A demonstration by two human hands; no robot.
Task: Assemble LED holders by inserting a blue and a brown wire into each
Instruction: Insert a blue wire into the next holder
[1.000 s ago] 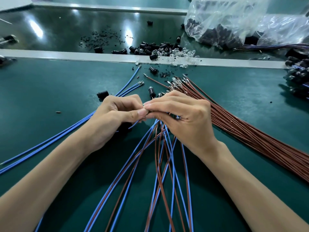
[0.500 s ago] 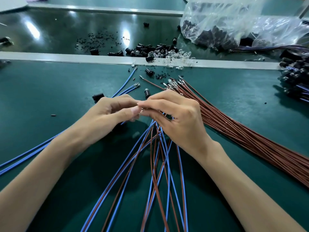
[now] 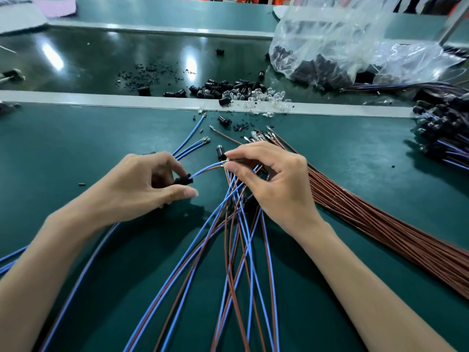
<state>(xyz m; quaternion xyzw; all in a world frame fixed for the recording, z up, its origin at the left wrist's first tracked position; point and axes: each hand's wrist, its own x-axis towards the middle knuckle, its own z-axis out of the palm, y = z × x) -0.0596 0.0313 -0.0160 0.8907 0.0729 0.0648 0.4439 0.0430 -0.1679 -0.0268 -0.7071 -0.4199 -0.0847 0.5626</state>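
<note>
On the table point(image 3: 76, 148), your left grip point(image 3: 142, 189) sits left of your right grip point(image 3: 276, 184). A holder point(image 3: 182, 179) is pinched in the left, and a wire pair point(image 3: 205, 169) runs from it to the right. Crossed wires point(image 3: 238, 224) fan from under your right grip toward you. A bundle point(image 3: 380, 224) lies to its right. Three wires point(image 3: 191, 146) lie behind your left grip. Farther back a rail point(image 3: 101, 99) crosses the table, with a pile point(image 3: 228, 88) on and behind it. A bag point(image 3: 355, 41) sits behind that, to the right, and a heap point(image 3: 441, 123) lies at the right edge.
</note>
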